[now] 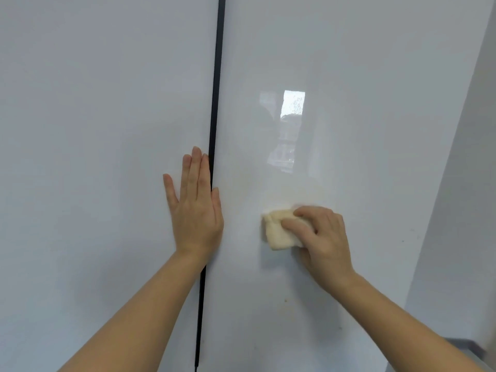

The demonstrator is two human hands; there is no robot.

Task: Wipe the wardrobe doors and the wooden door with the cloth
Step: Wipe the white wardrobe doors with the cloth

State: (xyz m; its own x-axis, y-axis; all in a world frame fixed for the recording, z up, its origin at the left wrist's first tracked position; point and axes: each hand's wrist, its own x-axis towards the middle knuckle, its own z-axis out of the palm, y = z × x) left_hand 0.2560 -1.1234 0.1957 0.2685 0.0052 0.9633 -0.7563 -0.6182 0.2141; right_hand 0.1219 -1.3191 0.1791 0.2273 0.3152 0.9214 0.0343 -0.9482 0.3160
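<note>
We are gripping a folded cream cloth [277,232] with our right hand [320,238] against the glossy white right door [349,130], our left hand [197,208] pressing flat across the left door [94,130].

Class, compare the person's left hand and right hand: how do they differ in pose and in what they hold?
The left hand lies flat, fingers straight; the right hand curls its fingers. The left hand holds nothing; the right hand grips a cream cloth. The left hand rests by the dark seam; the right hand is on the right door. Both are against the white wardrobe.
</note>
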